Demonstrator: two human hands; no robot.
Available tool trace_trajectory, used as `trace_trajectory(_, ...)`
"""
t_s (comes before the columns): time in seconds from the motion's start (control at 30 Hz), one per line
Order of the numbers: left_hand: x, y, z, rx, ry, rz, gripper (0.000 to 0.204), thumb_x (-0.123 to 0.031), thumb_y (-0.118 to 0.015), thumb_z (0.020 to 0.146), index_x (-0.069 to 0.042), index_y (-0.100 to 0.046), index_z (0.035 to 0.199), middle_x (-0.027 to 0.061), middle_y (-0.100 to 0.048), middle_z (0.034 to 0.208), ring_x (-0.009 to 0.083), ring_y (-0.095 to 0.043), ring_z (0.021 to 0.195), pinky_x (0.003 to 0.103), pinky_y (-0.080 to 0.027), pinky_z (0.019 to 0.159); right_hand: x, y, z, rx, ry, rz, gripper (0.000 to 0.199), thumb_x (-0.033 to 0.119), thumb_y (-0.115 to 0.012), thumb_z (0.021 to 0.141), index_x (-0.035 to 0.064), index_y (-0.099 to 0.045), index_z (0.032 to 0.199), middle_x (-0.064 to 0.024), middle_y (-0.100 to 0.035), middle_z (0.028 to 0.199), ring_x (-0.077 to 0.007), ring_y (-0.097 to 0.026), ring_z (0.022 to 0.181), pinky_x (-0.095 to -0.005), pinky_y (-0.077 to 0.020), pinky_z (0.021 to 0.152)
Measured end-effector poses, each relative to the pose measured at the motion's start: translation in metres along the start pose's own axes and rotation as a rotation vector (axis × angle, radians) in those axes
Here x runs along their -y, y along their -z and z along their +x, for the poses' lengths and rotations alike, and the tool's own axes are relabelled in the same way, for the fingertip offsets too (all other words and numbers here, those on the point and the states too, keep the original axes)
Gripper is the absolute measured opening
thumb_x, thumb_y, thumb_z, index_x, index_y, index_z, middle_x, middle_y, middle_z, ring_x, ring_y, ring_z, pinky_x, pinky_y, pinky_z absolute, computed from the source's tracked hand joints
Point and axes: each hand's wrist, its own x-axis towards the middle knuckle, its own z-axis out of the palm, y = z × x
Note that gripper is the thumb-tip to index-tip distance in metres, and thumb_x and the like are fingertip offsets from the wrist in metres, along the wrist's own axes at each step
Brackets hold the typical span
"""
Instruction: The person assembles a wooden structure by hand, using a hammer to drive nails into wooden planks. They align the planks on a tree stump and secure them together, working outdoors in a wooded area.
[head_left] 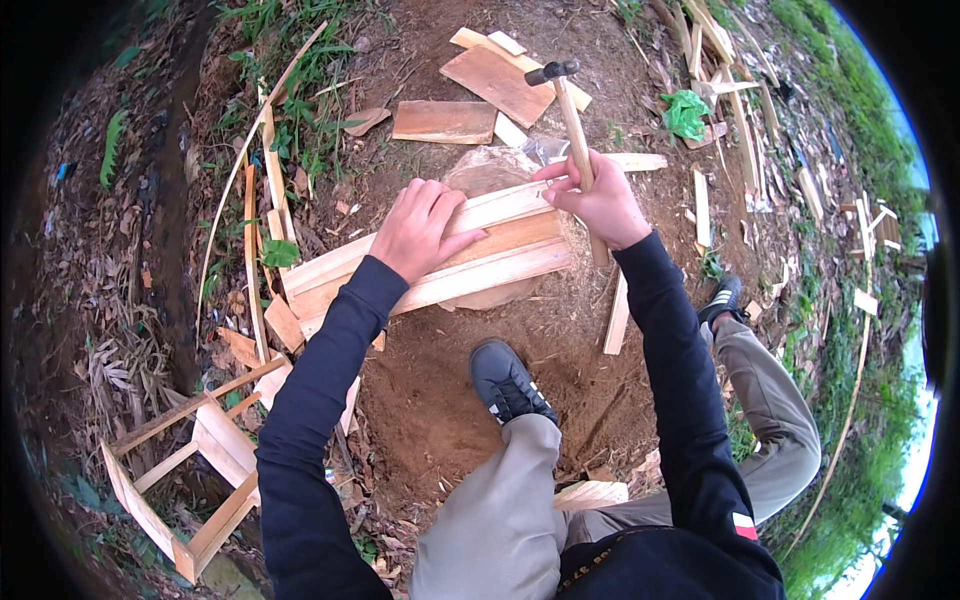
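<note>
A long wooden piece, a flat board with a raised strip along each long edge, lies across a tree stump. My left hand grips its far strip, fingers over the strip and thumb resting toward the middle of the board. In my right hand is a hammer, held by its pale wooden handle. The hammer stands nearly upright with its dark metal head at the top, above the piece's right end. Whether my right fingers also hold a nail cannot be made out.
Two brown boards and pale offcuts lie beyond the stump. An open wooden frame stands at lower left, near long strips. A green plastic bag and scattered wood lie at right. My shoe is just before the stump.
</note>
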Motion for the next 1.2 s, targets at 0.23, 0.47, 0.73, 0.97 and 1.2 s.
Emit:
trace_trajectory(0.23,-0.002,0.001,0.000,-0.020,0.010,-0.009,0.044,-0.035,-0.084,0.079,-0.004,-0.066,0.105,0.0100,-0.060,0.101,0.0301,-0.058,0.094,0.041,-0.051,0.084,-0.001,-0.001,-0.006,-0.049,0.000,0.072,0.035,-0.007,-0.075,0.080,0.0081,-0.044,0.086,-0.0175,-0.072,0.108,-0.0119,-0.070,0.082,-0.0261,-0.0578,0.072)
trace_trajectory(0.47,-0.002,-0.002,-0.001,-0.033,0.035,-0.062,0.043,-0.033,-0.084,0.079,-0.004,-0.066,0.104,0.0108,-0.061,0.101,0.0306,-0.058,0.095,0.042,-0.051,0.087,-0.006,-0.010,-0.020,-0.266,-0.073,0.227,0.040,-0.007,-0.079,0.077,0.0083,-0.043,0.085,-0.0200,-0.073,0.096,-0.0199,-0.074,0.085,-0.0281,-0.0595,0.073)
trace_trajectory(0.73,-0.007,0.000,0.006,-0.024,0.037,-0.072,0.041,-0.029,-0.085,0.079,-0.003,-0.066,0.104,0.0117,-0.061,0.099,0.0314,-0.058,0.094,0.042,-0.051,0.086,-0.004,-0.020,-0.030,-0.409,-0.087,-0.061,0.036,0.001,-0.084,0.072,0.0086,-0.049,0.075,-0.0084,-0.077,0.083,-0.0111,-0.074,0.079,-0.0266,-0.0571,0.065)
trace_trajectory(0.97,-0.007,0.001,0.006,0.008,0.009,-0.030,0.040,-0.025,-0.085,0.079,-0.001,-0.065,0.104,0.0124,-0.062,0.100,0.0319,-0.059,0.091,0.041,-0.051,0.081,-0.009,-0.027,-0.036,-0.484,-0.096,-0.056,0.034,0.008,-0.086,0.073,0.0071,-0.052,0.075,-0.0064,-0.078,0.082,-0.0103,-0.072,0.074,-0.0286,-0.0565,0.067)
trace_trajectory(1.2,-0.011,0.002,0.008,0.016,0.040,-0.034,0.041,-0.025,-0.086,0.078,-0.002,-0.066,0.105,0.0121,-0.062,0.101,0.0315,-0.060,0.093,0.041,-0.053,0.081,0.001,-0.029,-0.040,-0.507,-0.158,-0.034,0.033,0.005,-0.084,0.075,0.0070,-0.051,0.077,-0.0079,-0.078,0.084,-0.0132,-0.075,0.078,-0.0290,-0.0575,0.069)
